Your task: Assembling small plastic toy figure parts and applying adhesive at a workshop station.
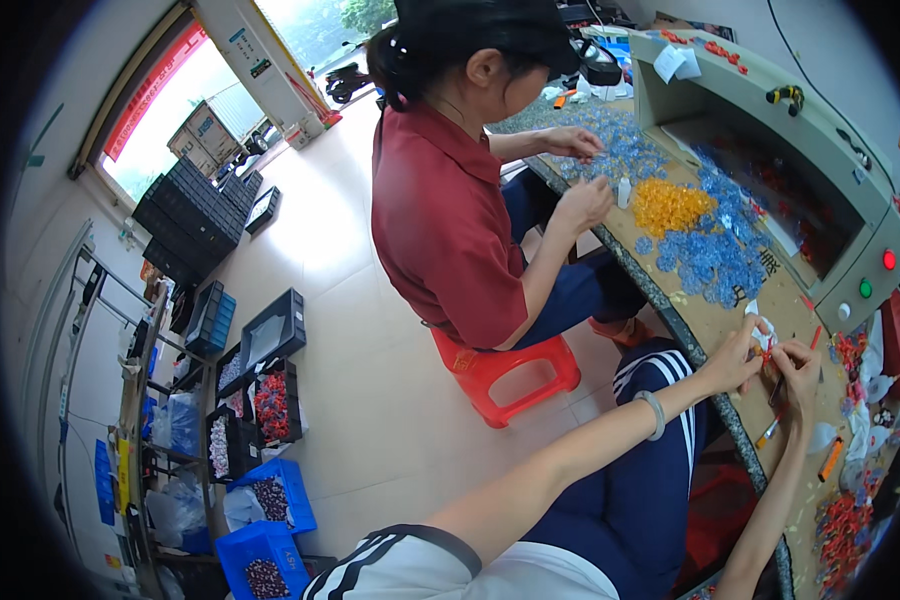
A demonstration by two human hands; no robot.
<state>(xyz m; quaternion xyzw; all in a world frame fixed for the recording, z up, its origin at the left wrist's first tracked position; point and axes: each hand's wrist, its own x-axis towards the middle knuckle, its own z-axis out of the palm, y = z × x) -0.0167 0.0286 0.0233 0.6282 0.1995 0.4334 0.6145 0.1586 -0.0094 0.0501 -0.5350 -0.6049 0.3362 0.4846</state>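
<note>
Pinching a small white packet (pixel 763 335) between both hands' fingers (pixel 760 350) above the bench (pixel 710 320).

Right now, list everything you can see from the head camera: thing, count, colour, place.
Workbench: one, brown top, right side.
Blue small parts: many, a heap mid-bench.
Orange small parts: one heap, beside the blue ones.
Red small parts: many, near end of the bench.
Machine housing: one, grey-green, with red and green buttons, far edge of the bench.
Co-worker: one, red shirt, seated at the bench.
Stool: one, red, under the co-worker.
Bins: several, blue and black, on the floor at left.
Left hand: touching a small white piece.
Right hand: pinching at the same piece.
</note>
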